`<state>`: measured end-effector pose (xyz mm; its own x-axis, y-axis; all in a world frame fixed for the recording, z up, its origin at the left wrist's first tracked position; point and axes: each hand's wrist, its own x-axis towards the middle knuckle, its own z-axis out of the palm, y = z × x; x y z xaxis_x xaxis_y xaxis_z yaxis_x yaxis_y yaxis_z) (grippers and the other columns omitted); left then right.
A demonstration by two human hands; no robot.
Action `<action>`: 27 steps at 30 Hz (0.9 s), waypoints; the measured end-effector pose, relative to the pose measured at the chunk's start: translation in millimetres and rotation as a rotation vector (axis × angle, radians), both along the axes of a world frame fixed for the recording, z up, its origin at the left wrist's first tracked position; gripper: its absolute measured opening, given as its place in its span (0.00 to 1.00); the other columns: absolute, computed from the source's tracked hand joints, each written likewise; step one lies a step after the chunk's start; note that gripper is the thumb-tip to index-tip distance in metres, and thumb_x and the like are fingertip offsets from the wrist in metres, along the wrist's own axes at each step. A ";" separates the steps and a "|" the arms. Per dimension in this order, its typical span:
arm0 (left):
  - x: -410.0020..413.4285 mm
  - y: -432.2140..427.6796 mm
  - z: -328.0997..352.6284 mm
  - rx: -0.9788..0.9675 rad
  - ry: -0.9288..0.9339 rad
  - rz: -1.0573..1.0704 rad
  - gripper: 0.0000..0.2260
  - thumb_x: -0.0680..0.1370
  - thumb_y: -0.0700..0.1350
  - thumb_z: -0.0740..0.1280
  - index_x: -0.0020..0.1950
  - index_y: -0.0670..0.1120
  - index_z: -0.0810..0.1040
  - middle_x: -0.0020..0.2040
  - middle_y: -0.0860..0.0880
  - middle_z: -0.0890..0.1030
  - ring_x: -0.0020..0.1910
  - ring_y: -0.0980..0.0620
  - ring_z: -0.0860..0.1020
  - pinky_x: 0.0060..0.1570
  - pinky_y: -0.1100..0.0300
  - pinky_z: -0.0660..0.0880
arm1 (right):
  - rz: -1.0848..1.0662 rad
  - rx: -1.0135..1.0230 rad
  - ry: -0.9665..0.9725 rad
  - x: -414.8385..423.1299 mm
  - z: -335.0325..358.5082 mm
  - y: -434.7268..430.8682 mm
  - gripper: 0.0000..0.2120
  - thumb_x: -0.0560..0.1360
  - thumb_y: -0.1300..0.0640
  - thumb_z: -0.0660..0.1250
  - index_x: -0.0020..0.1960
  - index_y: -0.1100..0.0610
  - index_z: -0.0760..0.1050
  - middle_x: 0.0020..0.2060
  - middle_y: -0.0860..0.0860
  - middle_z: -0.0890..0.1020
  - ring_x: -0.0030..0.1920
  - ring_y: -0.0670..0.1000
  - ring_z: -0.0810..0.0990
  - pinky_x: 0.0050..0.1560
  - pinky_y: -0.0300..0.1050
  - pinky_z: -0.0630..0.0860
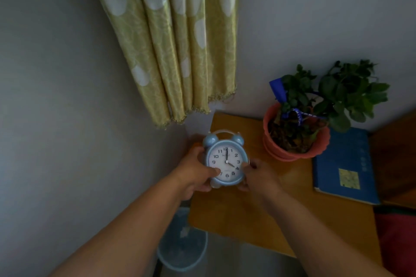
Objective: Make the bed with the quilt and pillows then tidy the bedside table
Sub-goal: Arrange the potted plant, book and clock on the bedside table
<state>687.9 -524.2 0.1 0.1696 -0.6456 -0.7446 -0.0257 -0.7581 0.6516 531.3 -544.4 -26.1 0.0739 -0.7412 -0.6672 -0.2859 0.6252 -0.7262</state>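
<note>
A light blue twin-bell alarm clock [226, 161] with a white face sits upright over the left part of the wooden bedside table [234, 216]. My left hand [197, 174] grips its left side, thumb across the lower face. My right hand [257, 176] holds its right edge with curled fingers. Whether the clock's feet touch the tabletop is hidden by my hands.
A potted green plant in an orange pot [295, 139] stands at the table's back. A blue book [345, 165] lies to its right. A translucent blue bin [182, 242] stands on the floor left of the table. A yellow-green curtain [175, 40] hangs above. Red bedding [398, 238] shows at right.
</note>
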 end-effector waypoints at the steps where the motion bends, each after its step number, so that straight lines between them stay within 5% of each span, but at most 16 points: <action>1: -1.1 -5.1 -3.6 -0.036 0.018 0.026 0.22 0.74 0.34 0.71 0.58 0.54 0.66 0.58 0.49 0.75 0.56 0.43 0.78 0.42 0.51 0.81 | -0.001 -0.024 -0.009 -0.3 -0.3 -5.1 0.04 0.82 0.59 0.57 0.55 0.54 0.70 0.44 0.50 0.77 0.43 0.50 0.79 0.35 0.41 0.78; 5: -3.2 -24.9 -19.2 -0.176 0.071 0.095 0.22 0.72 0.29 0.70 0.56 0.53 0.70 0.57 0.48 0.77 0.58 0.44 0.77 0.47 0.48 0.81 | 0.045 -0.135 0.019 -1.4 -10.0 -24.0 0.12 0.80 0.64 0.59 0.61 0.56 0.74 0.52 0.52 0.80 0.50 0.54 0.81 0.51 0.54 0.80; 10: -2.8 -38.9 -34.8 -0.299 -0.028 0.068 0.21 0.73 0.32 0.71 0.59 0.51 0.73 0.56 0.52 0.79 0.59 0.50 0.76 0.58 0.48 0.77 | 0.122 -0.227 -0.029 -1.7 -15.1 -40.8 0.18 0.76 0.71 0.61 0.62 0.55 0.74 0.54 0.49 0.79 0.55 0.47 0.77 0.50 0.37 0.75; 16: -4.4 -47.9 -56.2 -0.446 -0.102 0.081 0.24 0.73 0.32 0.70 0.62 0.54 0.71 0.53 0.54 0.79 0.55 0.55 0.77 0.53 0.58 0.77 | 0.140 -0.267 -0.058 0.2 -33.3 -50.6 0.21 0.76 0.69 0.60 0.65 0.51 0.71 0.58 0.51 0.78 0.52 0.48 0.76 0.45 0.40 0.73; 20: -3.2 -47.2 -69.2 -0.497 -0.081 0.081 0.25 0.74 0.31 0.70 0.60 0.57 0.70 0.54 0.51 0.80 0.55 0.52 0.79 0.54 0.56 0.77 | 0.137 -0.256 -0.065 -1.4 -44.8 -48.2 0.30 0.75 0.71 0.60 0.72 0.50 0.64 0.64 0.49 0.73 0.63 0.47 0.73 0.61 0.48 0.74; 25: -6.3 -39.7 -86.5 -0.524 -0.095 0.075 0.24 0.74 0.30 0.68 0.62 0.52 0.69 0.58 0.48 0.79 0.59 0.49 0.78 0.58 0.53 0.76 | 0.132 -0.264 -0.056 -5.0 -58.8 -36.7 0.34 0.75 0.71 0.59 0.76 0.49 0.57 0.71 0.47 0.65 0.64 0.43 0.71 0.47 0.33 0.73; 27: -6.9 -37.4 -91.4 -0.530 -0.089 0.094 0.24 0.74 0.30 0.68 0.63 0.51 0.69 0.60 0.46 0.79 0.60 0.49 0.78 0.59 0.53 0.76 | 0.115 -0.288 -0.059 -4.8 -60.7 -34.5 0.34 0.76 0.72 0.59 0.77 0.50 0.56 0.72 0.47 0.63 0.62 0.43 0.71 0.50 0.34 0.74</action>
<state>681.0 -561.6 -91.3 0.2920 -0.9078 -0.3011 -0.0458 -0.3278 0.9436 526.6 -578.9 -86.8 0.2006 -0.8835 -0.4232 -0.2952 0.3574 -0.8861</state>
